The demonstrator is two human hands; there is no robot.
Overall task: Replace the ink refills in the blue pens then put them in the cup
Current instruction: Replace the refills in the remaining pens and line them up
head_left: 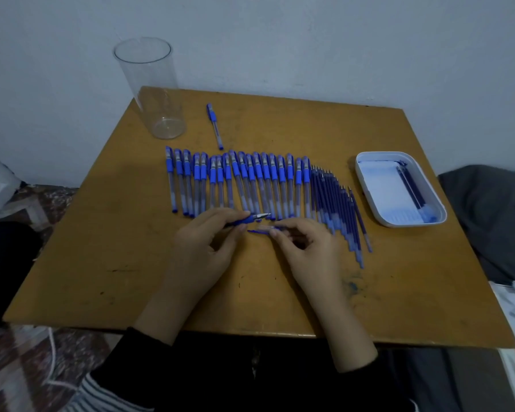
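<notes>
Left hand [208, 242]: thumb and fingers curled round the blue tip piece [252, 219] of a pen that has been taken apart, metal point facing right. Right hand [306, 245]: fingers bent, tips pinching a clear barrel [265, 226] just beside that point. A thin blue refill [257, 232] shows under the barrel at the right fingertips; blurred, so I cannot tell whether it sits inside the barrel or is held apart from it. Both hands are low over the tabletop [280, 298], near its middle.

Just beyond the hands I see a row of capped blue pens [238, 179] lying side by side, caps away from me. Touching the right end of that row is a fan of loose refills [336, 203]. Further right, apart from the fan, a white tray [414, 222] holds a few more refills [411, 185] along its right side.

One capped pen [215, 126] lies alone behind the row. The clear cup [158, 108] stands upright at the far left corner of the tabletop, well apart from both hands, with no pens in it.
</notes>
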